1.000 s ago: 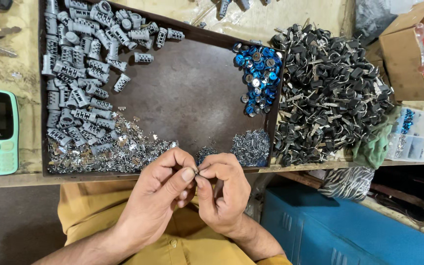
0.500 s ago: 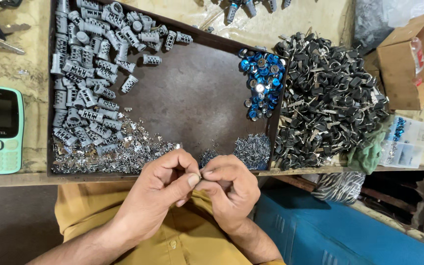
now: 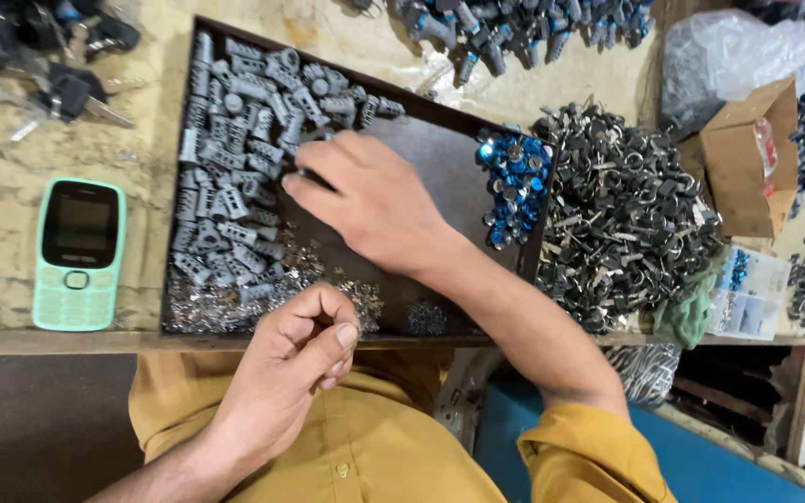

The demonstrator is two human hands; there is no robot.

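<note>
My right hand (image 3: 365, 205) reaches across a dark shallow tray (image 3: 440, 149). Its fingertips rest on the pile of grey ribbed lock cylinders (image 3: 225, 186) at the tray's left side, and I see nothing gripped in it. My left hand (image 3: 295, 359) stays at the tray's near edge above my yellow shirt. Its fingers are curled and the thumb presses on the forefinger; anything pinched there is hidden. Small silvery metal bits (image 3: 207, 307) lie along the tray's near left corner, just beyond my left hand.
Shiny blue caps (image 3: 514, 177) lie at the tray's right end. A big heap of dark keys (image 3: 626, 214) sits right of it. A mint-green keypad phone (image 3: 76, 251) lies left of the tray. A cardboard box (image 3: 747, 158) stands at the far right and black-headed keys (image 3: 58, 84) at the top left.
My hands were pinched together at the tray's near edge. The right hand has since left and reached forward-left onto the grey cylinders; the left stayed put. The view is now closer.
</note>
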